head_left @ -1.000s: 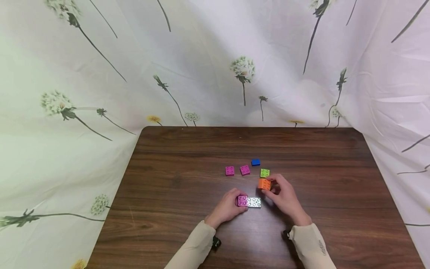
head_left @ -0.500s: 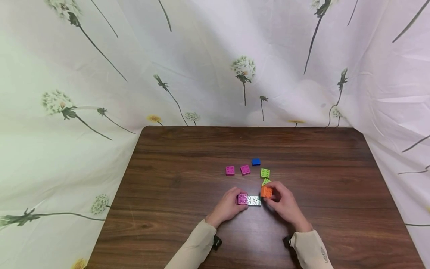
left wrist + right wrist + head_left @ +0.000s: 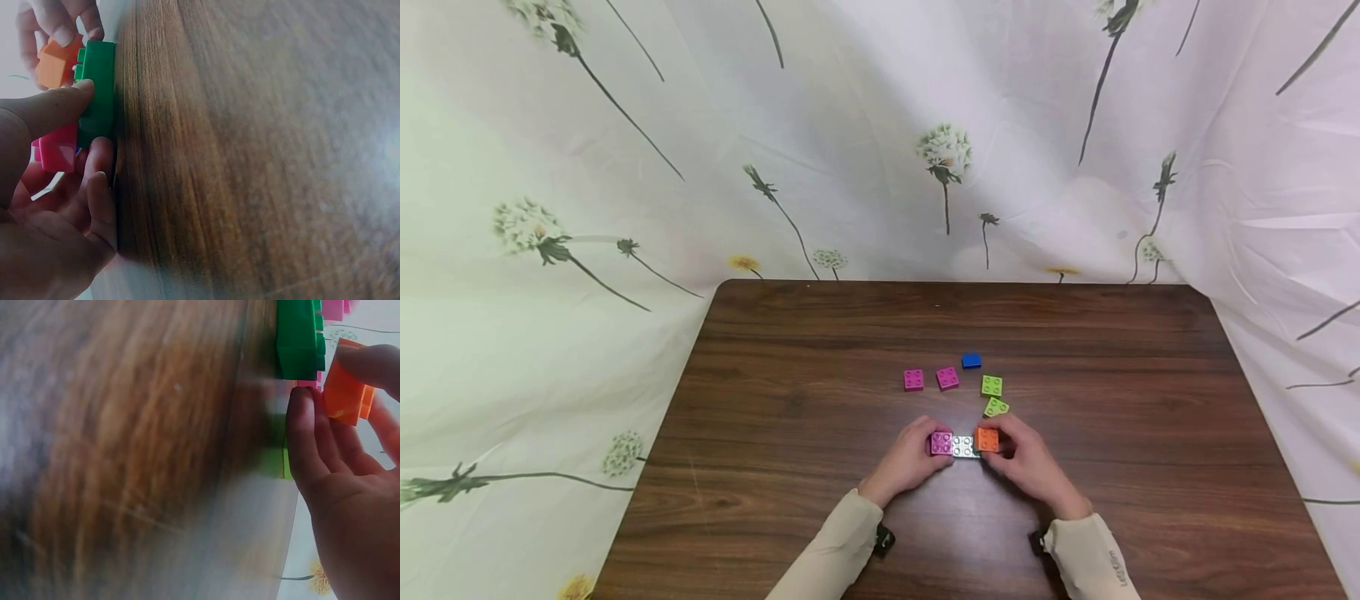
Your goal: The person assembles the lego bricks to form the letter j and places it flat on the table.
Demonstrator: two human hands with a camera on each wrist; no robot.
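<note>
A long green toy brick (image 3: 964, 447) lies on the table, its studs bright with glare in the head view, and a pink brick (image 3: 942, 442) sits on its left end. My left hand (image 3: 904, 467) grips the green brick (image 3: 98, 103), thumb on the near side and fingers on the far side, around the pink brick (image 3: 60, 149). Between thumb and fingers my right hand (image 3: 1030, 465) pinches an orange brick (image 3: 988, 440). In the right wrist view the orange brick (image 3: 345, 384) is tilted and stands apart from the green brick's studs, near its right end.
Behind the hands lie two loose pink bricks (image 3: 913, 380) (image 3: 947, 378), a blue brick (image 3: 972, 361), and two lime green bricks (image 3: 992, 386) (image 3: 996, 407). The dark wooden table (image 3: 790, 350) ends at a flower-print cloth (image 3: 865, 167) at the back.
My right hand has brought the orange brick nearer and then left, over the green brick's right end. The front lime brick has come into sight. My left hand stays put.
</note>
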